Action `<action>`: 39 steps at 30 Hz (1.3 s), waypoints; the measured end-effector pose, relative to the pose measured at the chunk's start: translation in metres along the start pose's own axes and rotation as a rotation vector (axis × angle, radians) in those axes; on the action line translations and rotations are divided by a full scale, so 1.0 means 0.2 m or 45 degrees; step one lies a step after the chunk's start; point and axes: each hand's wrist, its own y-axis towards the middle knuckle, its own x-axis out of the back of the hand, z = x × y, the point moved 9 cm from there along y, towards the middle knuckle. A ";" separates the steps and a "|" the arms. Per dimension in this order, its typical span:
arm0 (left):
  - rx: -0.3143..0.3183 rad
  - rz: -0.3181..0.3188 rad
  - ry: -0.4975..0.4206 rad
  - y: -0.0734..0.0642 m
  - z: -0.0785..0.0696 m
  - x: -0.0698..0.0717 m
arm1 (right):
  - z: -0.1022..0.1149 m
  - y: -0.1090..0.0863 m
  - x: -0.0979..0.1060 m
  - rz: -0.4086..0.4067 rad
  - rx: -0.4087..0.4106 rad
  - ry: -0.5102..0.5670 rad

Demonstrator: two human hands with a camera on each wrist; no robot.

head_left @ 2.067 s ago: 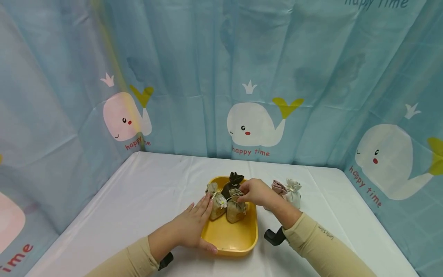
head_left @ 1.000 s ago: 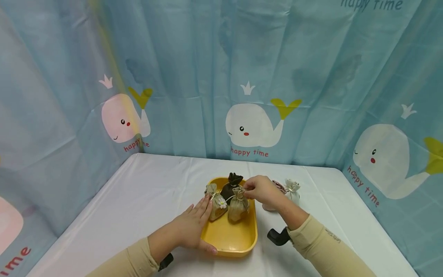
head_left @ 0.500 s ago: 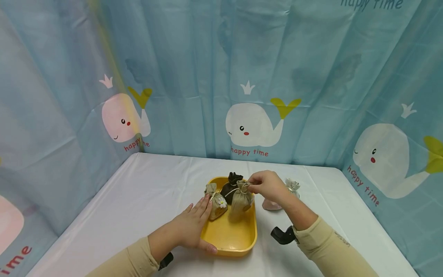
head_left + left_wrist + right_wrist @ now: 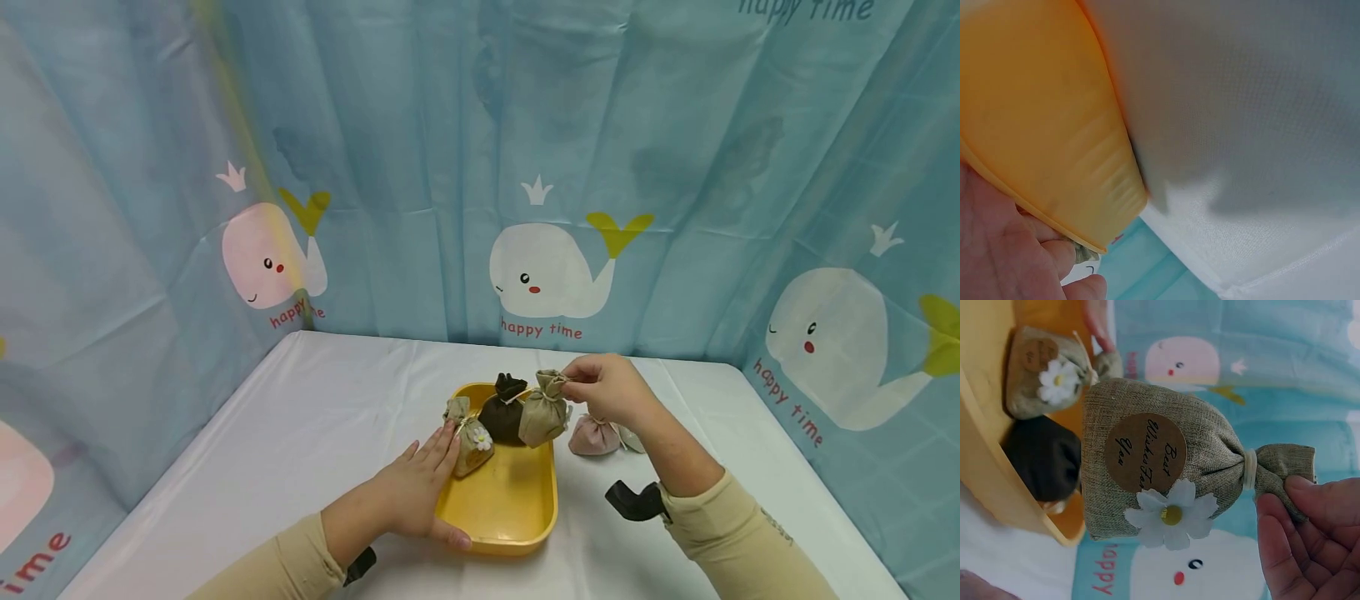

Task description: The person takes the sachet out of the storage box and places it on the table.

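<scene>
My right hand (image 4: pixel 611 387) pinches the gathered top of a beige drawstring pouch (image 4: pixel 543 415) above the right rim of the yellow tray (image 4: pixel 498 548). In the right wrist view this pouch (image 4: pixel 1160 450) bears a white cloth daisy and a round brown "Best Wishes For You" label. My left hand (image 4: pixel 416 487) rests along the tray's left rim, fingers extended, fingertips by another beige pouch (image 4: pixel 472 446) with a daisy. A dark brown pouch (image 4: pixel 501 418) stands at the tray's far end. The left wrist view shows those fingers (image 4: pixel 1060 256) at the rim.
Just right of the tray, on the white table (image 4: pixel 360 392), a pink pouch (image 4: pixel 595 435) stands beside a pale pouch (image 4: pixel 632 439) mostly hidden by my right hand. A blue curtain (image 4: pixel 420 167) with whale prints hangs round the table.
My right hand has lifted the beige pouch from among the others in the tray, moving it up and rightward to the right rim. The left hand has stayed in place.
</scene>
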 end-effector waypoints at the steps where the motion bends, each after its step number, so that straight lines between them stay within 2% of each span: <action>1: -0.001 0.000 -0.001 0.00 0.00 0.00 | 0.00 -0.01 0.02 -0.006 0.005 0.003; 9: 0.014 0.006 0.016 0.01 0.01 -0.01 | -0.01 -0.04 0.17 -0.076 0.073 -0.007; 29: 0.022 0.017 0.014 0.01 0.01 -0.01 | -0.16 -0.14 0.45 -0.200 -0.041 -0.128; 39: 0.005 -0.001 0.001 0.00 0.00 0.01 | -0.26 -0.18 0.51 -0.213 -0.078 -0.161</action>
